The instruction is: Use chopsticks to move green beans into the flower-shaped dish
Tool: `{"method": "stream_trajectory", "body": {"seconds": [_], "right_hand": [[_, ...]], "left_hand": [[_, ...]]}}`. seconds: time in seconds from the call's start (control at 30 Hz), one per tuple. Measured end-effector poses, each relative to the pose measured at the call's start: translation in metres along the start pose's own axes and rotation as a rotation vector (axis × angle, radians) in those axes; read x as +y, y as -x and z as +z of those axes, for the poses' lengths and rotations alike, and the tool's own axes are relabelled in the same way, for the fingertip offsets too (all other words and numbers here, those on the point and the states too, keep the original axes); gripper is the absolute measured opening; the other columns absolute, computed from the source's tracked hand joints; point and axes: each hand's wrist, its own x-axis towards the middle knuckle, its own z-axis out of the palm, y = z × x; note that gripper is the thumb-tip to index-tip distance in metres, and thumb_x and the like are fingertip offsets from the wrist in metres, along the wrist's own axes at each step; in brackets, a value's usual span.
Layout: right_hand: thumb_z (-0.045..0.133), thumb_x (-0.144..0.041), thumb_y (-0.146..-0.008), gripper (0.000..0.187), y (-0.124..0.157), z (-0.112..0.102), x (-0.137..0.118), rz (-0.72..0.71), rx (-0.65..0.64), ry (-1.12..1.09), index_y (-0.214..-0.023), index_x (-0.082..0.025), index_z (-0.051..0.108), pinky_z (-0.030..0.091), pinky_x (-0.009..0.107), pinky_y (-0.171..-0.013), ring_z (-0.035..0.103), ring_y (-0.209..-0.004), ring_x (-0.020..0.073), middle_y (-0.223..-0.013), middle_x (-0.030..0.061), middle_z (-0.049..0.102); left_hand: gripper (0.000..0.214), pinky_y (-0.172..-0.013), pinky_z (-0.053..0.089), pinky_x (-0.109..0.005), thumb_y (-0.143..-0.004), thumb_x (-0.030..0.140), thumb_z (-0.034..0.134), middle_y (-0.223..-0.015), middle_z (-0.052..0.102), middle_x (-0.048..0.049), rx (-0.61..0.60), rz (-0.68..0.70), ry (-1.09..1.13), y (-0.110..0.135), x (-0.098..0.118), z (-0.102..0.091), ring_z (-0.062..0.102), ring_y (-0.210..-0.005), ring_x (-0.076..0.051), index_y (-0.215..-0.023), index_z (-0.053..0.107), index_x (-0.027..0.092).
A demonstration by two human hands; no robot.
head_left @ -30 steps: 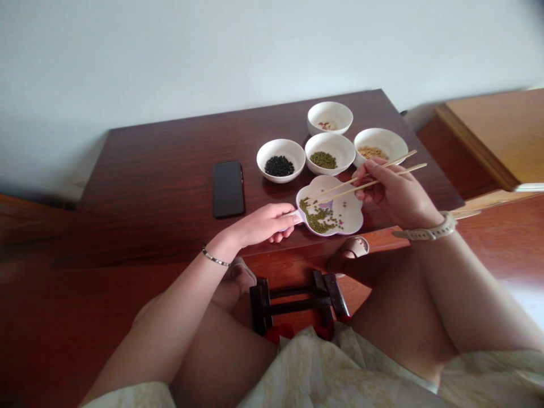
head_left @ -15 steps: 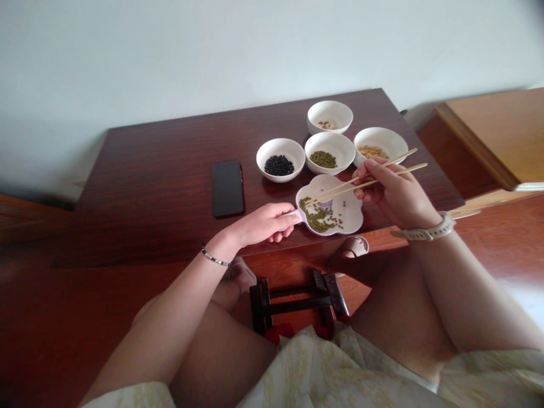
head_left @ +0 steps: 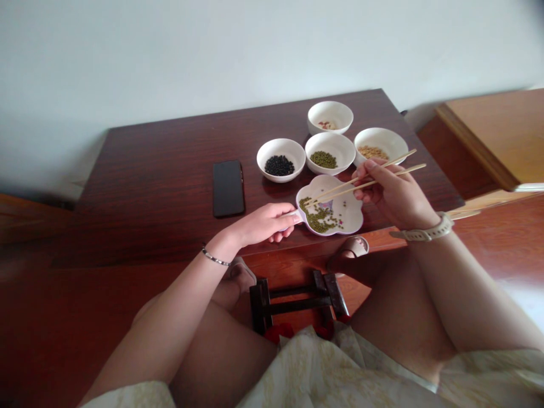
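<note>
A flower-shaped white plate (head_left: 351, 205) with mixed green and a few other beans lies near the front edge of the dark wooden table (head_left: 161, 187). My left hand (head_left: 266, 222) is closed on the plate's left handle. My right hand (head_left: 393, 192) grips a pair of wooden chopsticks (head_left: 361, 181), whose tips reach down to the beans at the plate's left side. Behind the plate stand several white bowls: black beans (head_left: 280, 160), green beans (head_left: 330, 153), tan beans (head_left: 379, 145) and a far bowl (head_left: 330, 117) with a few pale beans.
A black phone (head_left: 228, 187) lies face up left of the bowls. A light wooden furniture piece (head_left: 497, 130) stands to the right. A small dark stool frame (head_left: 297, 300) sits between my knees below the table edge.
The chopsticks' tips have shifted very slightly over the plate; both hands stay where they were.
</note>
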Motion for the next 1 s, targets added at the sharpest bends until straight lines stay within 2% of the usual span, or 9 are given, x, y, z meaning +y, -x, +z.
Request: {"method": "stream_trajectory", "body": {"seconds": [0.33,0.5,0.6,0.7,0.77,0.9,1.0], "right_hand": [[0.103,-0.037,-0.109,0.037,-0.001,-0.001,-0.003,0.013,0.016,0.008,-0.094,-0.029,0.071,0.055,0.022,-0.045,0.067,-0.06,0.0133,-0.088,-0.0002,0.078],[0.089,-0.036,-0.115,0.033,-0.006,-0.008,-0.002,-0.101,-0.005,0.057,-0.087,-0.025,0.076,0.051,0.02,-0.047,0.063,-0.064,0.0141,-0.082,0.0034,0.075],[0.082,-0.035,-0.118,0.034,-0.015,-0.016,-0.007,-0.153,0.044,0.016,-0.086,-0.026,0.078,0.048,0.018,-0.045,0.056,-0.064,0.0135,-0.081,0.0026,0.07],[0.083,-0.025,-0.114,0.027,-0.027,-0.028,-0.014,-0.179,0.108,-0.031,-0.088,-0.028,0.077,0.051,0.018,-0.048,0.055,-0.066,0.0133,-0.084,0.0011,0.071],[0.087,-0.024,-0.11,0.028,-0.036,-0.036,-0.019,-0.241,0.184,-0.108,-0.086,-0.026,0.075,0.047,0.016,-0.047,0.056,-0.064,0.011,-0.086,0.0013,0.072],[0.089,-0.022,-0.106,0.028,-0.048,-0.047,-0.023,-0.292,0.242,-0.156,-0.084,-0.025,0.071,0.036,0.016,-0.047,0.057,-0.064,0.0094,-0.083,-0.0001,0.068],[0.088,-0.024,-0.109,0.028,-0.045,-0.047,-0.021,-0.285,0.239,-0.134,-0.086,-0.026,0.072,0.043,0.02,-0.051,0.058,-0.065,0.0111,-0.083,-0.0001,0.07]], "left_hand": [[0.044,-0.069,0.049,-0.028,-0.123,0.058,0.083,-0.095,0.069,0.0013,-0.001,-0.004,-0.003,0.0,0.001,0.0,0.059,-0.075,-0.012,-0.104,0.063,0.023],[0.041,-0.07,0.049,-0.028,-0.127,0.053,0.078,-0.095,0.069,0.0013,-0.004,0.005,-0.011,0.001,0.0,0.0,0.059,-0.076,-0.013,-0.104,0.063,0.023],[0.04,-0.071,0.049,-0.028,-0.129,0.052,0.073,-0.095,0.069,0.001,0.0,0.005,-0.015,0.001,0.0,0.0,0.059,-0.077,-0.012,-0.104,0.062,0.023],[0.04,-0.07,0.049,-0.028,-0.128,0.052,0.074,-0.095,0.069,0.0011,0.0,0.004,-0.015,0.001,0.001,0.0,0.059,-0.076,-0.012,-0.104,0.063,0.023],[0.043,-0.07,0.049,-0.028,-0.125,0.056,0.08,-0.095,0.069,0.0013,0.001,0.0,-0.008,0.001,0.001,0.0,0.059,-0.076,-0.013,-0.103,0.063,0.023],[0.045,-0.07,0.049,-0.027,-0.122,0.058,0.083,-0.094,0.069,0.0014,-0.005,0.003,0.003,0.0,0.0,0.0,0.058,-0.075,-0.012,-0.103,0.063,0.023],[0.042,-0.07,0.049,-0.027,-0.124,0.055,0.08,-0.095,0.068,0.0016,-0.004,0.005,0.005,0.0,-0.002,-0.001,0.058,-0.075,-0.012,-0.103,0.063,0.023]]}}
